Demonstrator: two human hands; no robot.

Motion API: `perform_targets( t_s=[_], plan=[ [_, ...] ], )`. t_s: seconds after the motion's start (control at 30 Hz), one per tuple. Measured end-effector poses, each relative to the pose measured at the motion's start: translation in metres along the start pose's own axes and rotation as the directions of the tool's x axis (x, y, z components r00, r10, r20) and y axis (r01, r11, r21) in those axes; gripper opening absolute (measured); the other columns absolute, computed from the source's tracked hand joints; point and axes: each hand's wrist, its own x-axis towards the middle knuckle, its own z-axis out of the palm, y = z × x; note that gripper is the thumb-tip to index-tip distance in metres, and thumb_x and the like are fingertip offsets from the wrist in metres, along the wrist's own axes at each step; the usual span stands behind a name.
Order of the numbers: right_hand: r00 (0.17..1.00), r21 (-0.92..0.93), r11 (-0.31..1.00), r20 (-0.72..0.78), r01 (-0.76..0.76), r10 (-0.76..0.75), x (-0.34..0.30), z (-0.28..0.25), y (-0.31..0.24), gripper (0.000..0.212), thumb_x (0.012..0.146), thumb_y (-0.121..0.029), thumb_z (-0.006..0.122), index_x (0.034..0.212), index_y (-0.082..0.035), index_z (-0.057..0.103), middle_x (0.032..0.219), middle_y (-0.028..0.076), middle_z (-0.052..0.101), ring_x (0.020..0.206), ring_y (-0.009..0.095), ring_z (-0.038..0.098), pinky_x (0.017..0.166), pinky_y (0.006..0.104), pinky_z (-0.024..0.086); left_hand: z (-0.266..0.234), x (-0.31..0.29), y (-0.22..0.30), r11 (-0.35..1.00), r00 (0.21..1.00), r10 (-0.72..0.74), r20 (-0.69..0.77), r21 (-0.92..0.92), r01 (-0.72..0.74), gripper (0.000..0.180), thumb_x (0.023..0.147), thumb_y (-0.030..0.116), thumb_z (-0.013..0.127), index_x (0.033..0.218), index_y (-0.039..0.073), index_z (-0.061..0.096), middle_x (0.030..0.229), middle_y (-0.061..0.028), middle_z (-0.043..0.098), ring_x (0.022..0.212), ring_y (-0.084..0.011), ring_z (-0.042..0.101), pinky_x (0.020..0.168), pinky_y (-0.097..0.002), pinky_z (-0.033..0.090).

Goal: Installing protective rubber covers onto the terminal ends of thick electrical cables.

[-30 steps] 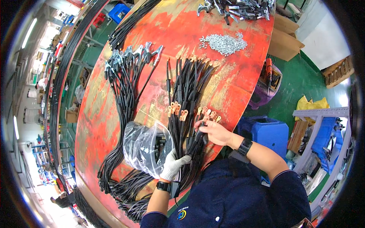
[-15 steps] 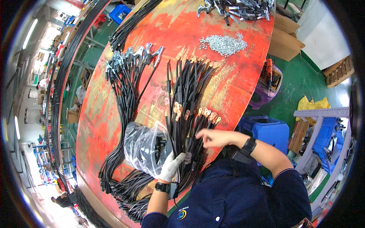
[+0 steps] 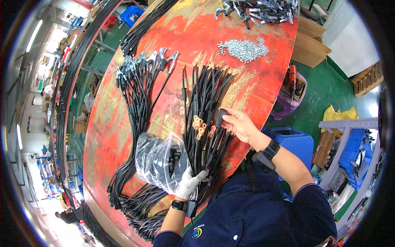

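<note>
My left hand (image 3: 191, 182), in a white glove, is closed round the lower part of some black cables (image 3: 198, 150) near the table's front edge. Copper ring terminals (image 3: 200, 128) tip their upper ends. Bare and raised to the right of these terminals, my right hand (image 3: 240, 124) pinches a short black sleeve (image 3: 221, 118) between thumb and fingers. Whether a cable runs inside that sleeve cannot be made out. A clear plastic bag (image 3: 156, 162) of black parts lies against the cables, left of my gloved hand.
Cables with metal clamps (image 3: 158, 59) lie to the left on the red, worn table (image 3: 164, 107). Further back are a pile of small silvery parts (image 3: 245, 49) and a heap of clamps (image 3: 263, 11). A blue bin (image 3: 292, 146) stands beyond the right edge.
My right hand has moved up and away from the lower cables, and a black sleeve now shows in its fingers. The left hand keeps its hold, nearly in place.
</note>
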Motion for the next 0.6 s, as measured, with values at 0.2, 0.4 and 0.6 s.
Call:
perform_targets(
  t_s=[0.2, 0.4, 0.6],
  plan=[
    [0.997, 0.038, 0.998, -0.061, 0.043, -0.041, -0.004, 0.001, 0.002, 0.033, 0.089, -0.004, 0.057, 0.122, -0.002, 0.052, 0.106, 0.007, 0.062, 0.092, 0.016, 0.062, 0.087, 0.0324, 0.051, 0.01, -0.002, 0.005, 1.0, 0.998, 0.003, -0.057, -0.02, -0.004, 0.019, 0.082, 0.008, 0.066, 0.097, 0.001, 0.058, 0.084, -0.0057, 0.063, 0.073, -0.0143, 0.06, 0.065, -0.0284, 0.051],
    [0.968, -0.319, 0.915, 0.059, 0.249, -0.243, -0.018, 0.012, -0.01, 0.034, 0.086, -0.003, 0.062, 0.118, -0.003, 0.052, 0.104, 0.006, 0.063, 0.092, 0.013, 0.06, 0.085, 0.028, 0.048, 0.003, -0.003, 0.004, 0.999, 1.0, -0.008, -0.002, 0.043, 0.008, 0.019, 0.082, 0.009, 0.066, 0.098, 0.001, 0.058, 0.085, -0.0053, 0.063, 0.074, -0.0136, 0.059, 0.065, -0.0281, 0.051],
    [0.992, -0.529, 0.844, 0.122, 0.086, -0.025, -0.021, 0.009, 0.007, 0.033, 0.079, -0.01, 0.073, 0.103, -0.002, 0.053, 0.094, 0.004, 0.061, 0.086, 0.011, 0.058, 0.079, 0.0262, 0.048, 0.004, -0.001, -0.001, 0.997, 1.0, 0.007, 0.015, 0.08, -0.008, 0.024, 0.084, 0.013, 0.066, 0.104, 0.002, 0.059, 0.089, -0.0037, 0.064, 0.075, -0.0111, 0.06, 0.067, -0.0264, 0.05]
  ],
)
